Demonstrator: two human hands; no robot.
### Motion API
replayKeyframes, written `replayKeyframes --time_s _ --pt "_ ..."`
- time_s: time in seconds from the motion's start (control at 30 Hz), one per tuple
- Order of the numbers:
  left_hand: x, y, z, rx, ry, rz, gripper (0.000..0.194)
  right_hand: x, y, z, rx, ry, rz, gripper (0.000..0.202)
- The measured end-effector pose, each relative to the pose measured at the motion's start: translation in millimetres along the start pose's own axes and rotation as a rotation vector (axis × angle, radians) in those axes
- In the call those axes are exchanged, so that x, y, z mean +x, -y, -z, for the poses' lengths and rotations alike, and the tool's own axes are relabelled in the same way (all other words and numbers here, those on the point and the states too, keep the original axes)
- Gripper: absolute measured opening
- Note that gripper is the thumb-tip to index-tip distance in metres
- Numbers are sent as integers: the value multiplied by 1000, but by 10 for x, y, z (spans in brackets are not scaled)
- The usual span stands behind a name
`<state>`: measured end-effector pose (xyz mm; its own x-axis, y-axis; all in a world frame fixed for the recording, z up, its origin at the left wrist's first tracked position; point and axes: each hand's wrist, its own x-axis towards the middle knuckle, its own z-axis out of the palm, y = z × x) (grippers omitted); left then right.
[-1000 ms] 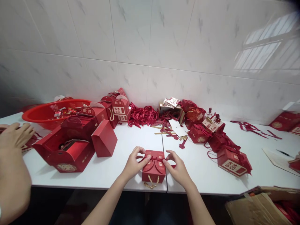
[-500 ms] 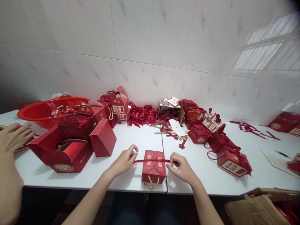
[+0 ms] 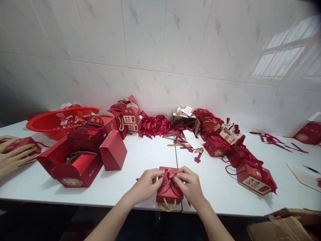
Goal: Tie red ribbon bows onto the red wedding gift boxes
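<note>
I list left hand and right hand, both pinching ribbon over one box: apparently mid-bow, next needing an even pull.

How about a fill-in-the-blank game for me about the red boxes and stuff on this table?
1. The left hand and right hand hold a red ____ over the box between them.
2. The table is coloured ____.
3. The pen lies toward the picture's ____ edge.

Missing words: ribbon; white; right.
</note>
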<state>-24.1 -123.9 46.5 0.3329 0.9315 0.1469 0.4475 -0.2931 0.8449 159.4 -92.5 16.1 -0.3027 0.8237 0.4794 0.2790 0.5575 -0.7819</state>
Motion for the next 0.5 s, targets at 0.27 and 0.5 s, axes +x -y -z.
replayKeyframes --time_s 0.27,0.5 --pt "-57 87 -278 572 -212 -72 35 73 69 -35 32 141 -211 15" --pt "-66 220 -205 547 -160 -282 31 136 64 13 35 212 -263 14"
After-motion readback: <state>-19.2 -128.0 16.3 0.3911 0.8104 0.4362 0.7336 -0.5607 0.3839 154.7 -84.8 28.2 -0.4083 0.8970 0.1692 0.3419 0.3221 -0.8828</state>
